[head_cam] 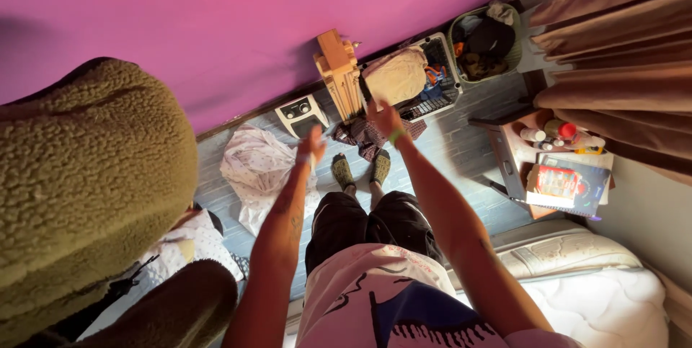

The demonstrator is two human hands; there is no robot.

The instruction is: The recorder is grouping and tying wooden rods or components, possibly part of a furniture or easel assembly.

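Observation:
I stand looking down at my green-socked feet (360, 169) on a grey plank floor. My right hand (386, 119), with a green wristband, reaches forward and grips the lower edge of a beige cloth (395, 76) that lies over a white-rimmed laundry crate (445, 92). Held out a little lower and to the left, my left hand (311, 145) has loose fingers with nothing in it, just above a small white device (300, 114) on the floor. A dark plaid cloth (365, 136) lies crumpled under my right hand.
A wooden stand (337, 70) leans on the pink wall. A green basket (487, 37) holds dark clothes. A white patterned cloth (256, 168) lies on the floor. At right are a small table (513, 152) with bottles and a book, brown curtains (620, 45) and a mattress (598, 287). A fuzzy olive bulk (79, 175) fills the left.

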